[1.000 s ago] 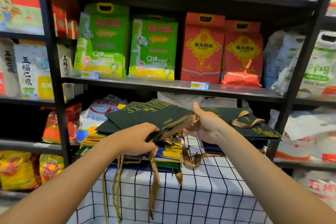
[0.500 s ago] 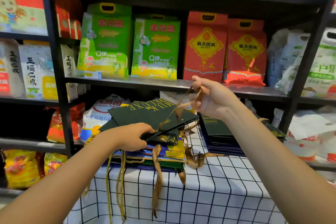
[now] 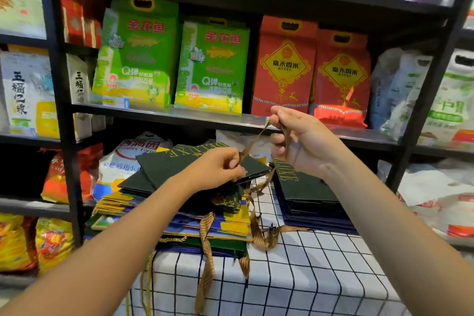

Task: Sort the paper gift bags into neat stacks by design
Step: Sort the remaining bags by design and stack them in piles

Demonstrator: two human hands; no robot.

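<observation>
Bags [image 3: 164,164] in two stacks; both hands [image 3: 218,169] pinching ribbon [image 3: 252,141].

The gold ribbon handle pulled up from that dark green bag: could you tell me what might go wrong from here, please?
1. The right hand pulls the gold ribbon handle taut while the left hand pins the dark green paper gift bag; the ribbon could tear out.
2. That bag lies skewed on the mixed pile of blue and yellow bags, which could slide.
3. Loose ribbons hanging over the checked tablecloth may snag.

green rice bags [image 3: 174,59], red rice bags [image 3: 311,72], checked tablecloth [image 3: 320,277]
</observation>
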